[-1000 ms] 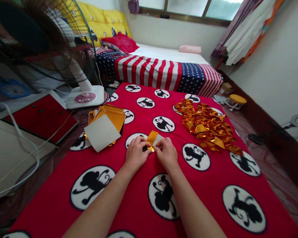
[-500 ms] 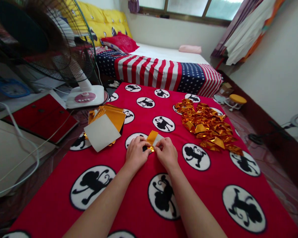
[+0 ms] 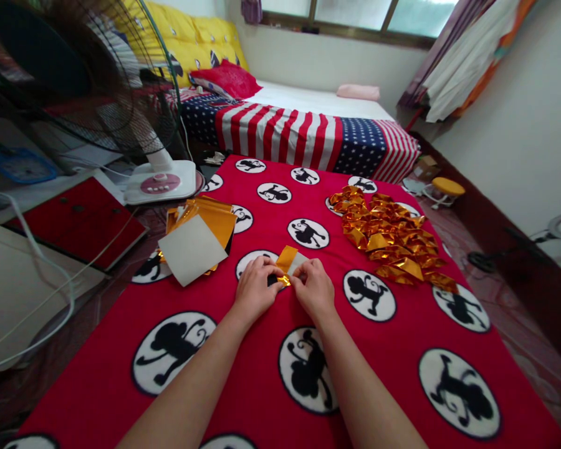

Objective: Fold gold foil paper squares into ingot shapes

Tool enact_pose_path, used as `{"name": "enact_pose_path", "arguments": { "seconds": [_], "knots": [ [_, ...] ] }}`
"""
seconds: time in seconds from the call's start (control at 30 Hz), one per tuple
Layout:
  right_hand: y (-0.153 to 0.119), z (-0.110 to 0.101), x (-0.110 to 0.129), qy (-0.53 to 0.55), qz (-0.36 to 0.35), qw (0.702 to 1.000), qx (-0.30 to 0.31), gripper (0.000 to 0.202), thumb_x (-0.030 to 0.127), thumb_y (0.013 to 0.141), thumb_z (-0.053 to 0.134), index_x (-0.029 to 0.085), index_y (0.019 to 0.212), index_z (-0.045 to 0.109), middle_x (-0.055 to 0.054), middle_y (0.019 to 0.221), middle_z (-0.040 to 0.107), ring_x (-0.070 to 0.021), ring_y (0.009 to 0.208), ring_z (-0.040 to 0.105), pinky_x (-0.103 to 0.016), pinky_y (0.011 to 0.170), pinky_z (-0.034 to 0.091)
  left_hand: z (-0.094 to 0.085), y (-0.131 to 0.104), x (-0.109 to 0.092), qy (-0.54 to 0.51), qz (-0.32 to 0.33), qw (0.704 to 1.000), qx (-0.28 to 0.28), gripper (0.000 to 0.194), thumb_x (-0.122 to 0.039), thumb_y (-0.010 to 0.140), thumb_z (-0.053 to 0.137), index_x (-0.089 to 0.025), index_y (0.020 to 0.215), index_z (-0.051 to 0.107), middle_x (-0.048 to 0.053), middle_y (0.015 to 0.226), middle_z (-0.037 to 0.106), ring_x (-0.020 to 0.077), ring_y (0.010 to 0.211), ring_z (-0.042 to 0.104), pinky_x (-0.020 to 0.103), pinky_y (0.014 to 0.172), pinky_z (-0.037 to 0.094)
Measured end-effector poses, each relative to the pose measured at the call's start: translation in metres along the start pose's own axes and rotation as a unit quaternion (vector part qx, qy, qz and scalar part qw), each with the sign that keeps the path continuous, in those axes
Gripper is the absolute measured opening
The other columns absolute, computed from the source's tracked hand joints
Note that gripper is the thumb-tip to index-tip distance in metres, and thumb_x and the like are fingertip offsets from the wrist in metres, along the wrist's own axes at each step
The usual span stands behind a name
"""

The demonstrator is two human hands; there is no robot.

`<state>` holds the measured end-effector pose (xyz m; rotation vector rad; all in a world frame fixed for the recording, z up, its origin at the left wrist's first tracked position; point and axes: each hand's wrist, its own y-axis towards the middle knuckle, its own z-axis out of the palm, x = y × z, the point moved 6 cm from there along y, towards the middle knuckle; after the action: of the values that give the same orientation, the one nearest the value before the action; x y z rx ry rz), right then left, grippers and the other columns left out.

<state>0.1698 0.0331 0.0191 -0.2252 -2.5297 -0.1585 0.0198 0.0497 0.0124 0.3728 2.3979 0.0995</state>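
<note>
A partly folded sheet of gold foil paper [image 3: 287,257] lies on the red monkey-print cloth [image 3: 257,380], its gold side and pale back both showing. My left hand [image 3: 258,284] pinches its left near edge between thumb and fingers. On the opposite side, my right hand [image 3: 314,285] has its fingers closed on the near right edge. The fingertips almost meet at a small shiny fold; the exact grip under them is partly hidden. To the left sits a stack of flat gold sheets [image 3: 215,218], topped by one sheet pale side up [image 3: 192,249].
Folded gold foil pieces [image 3: 388,234] form a loose heap at the right of the cloth. A standing fan [image 3: 159,178] is at the far left, beside a red-doored cabinet [image 3: 77,218]. Behind the cloth is a bed [image 3: 280,131]; a yellow stool [image 3: 447,187] stands at right.
Almost nothing differs. Both hands stay at the same fold on the gold paper, with only a very slight shift of the left hand.
</note>
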Motion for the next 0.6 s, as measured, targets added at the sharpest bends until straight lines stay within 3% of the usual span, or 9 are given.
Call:
{"name": "enact_pose_path", "arguments": {
  "seconds": [0.6],
  "knots": [
    [0.0024,0.0057,0.0035,-0.084,-0.006,0.996,-0.019,0.023,0.042,0.080,0.069,0.022,0.072,0.061,0.001,0.089,0.055,-0.0129,0.073,0.054,-0.025,0.057,0.027,0.0002,-0.0015,0.0011,-0.001,0.003,1.000,-0.012,0.013,-0.022,0.074,0.073,-0.022,0.087,0.069,0.004,0.107,0.063,0.0240,0.106,0.056,0.039,0.096,0.046]
  ]
}}
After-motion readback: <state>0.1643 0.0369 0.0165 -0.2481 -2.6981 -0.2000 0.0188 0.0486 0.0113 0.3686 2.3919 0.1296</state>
